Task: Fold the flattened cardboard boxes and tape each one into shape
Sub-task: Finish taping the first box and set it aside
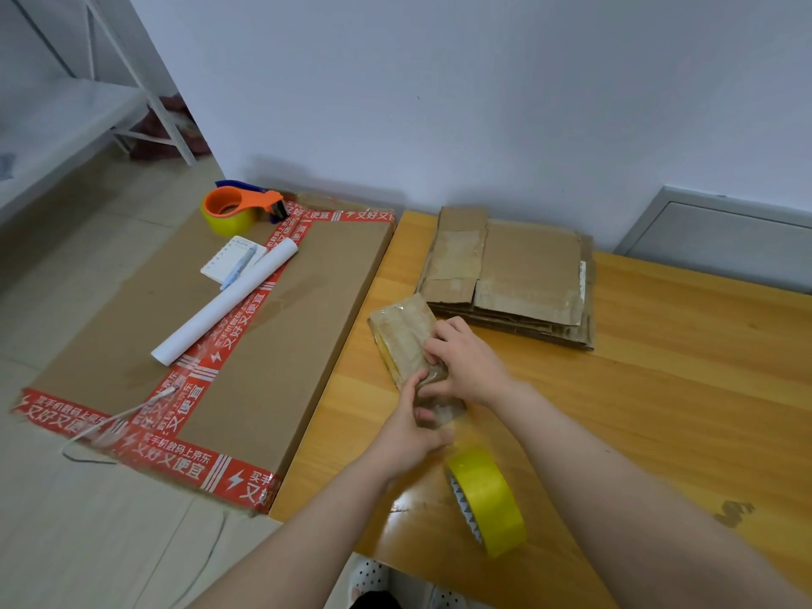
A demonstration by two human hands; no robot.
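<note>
So the small box sits on the wooden table, its long axis running from the hands away and a bit leftward. Both hands are on its near end. The left hand comes in from below and grips that end, thumb up on it, and the right hand reaches across from the right, fingers curled down and pinching the shiny tape there. Looks like smoothing the last strip to me. The yellow tape roll stands on edge just nearer than the box, closest to the left forearm. The flattened stack lies beyond the box, closer to the right hand.
</note>
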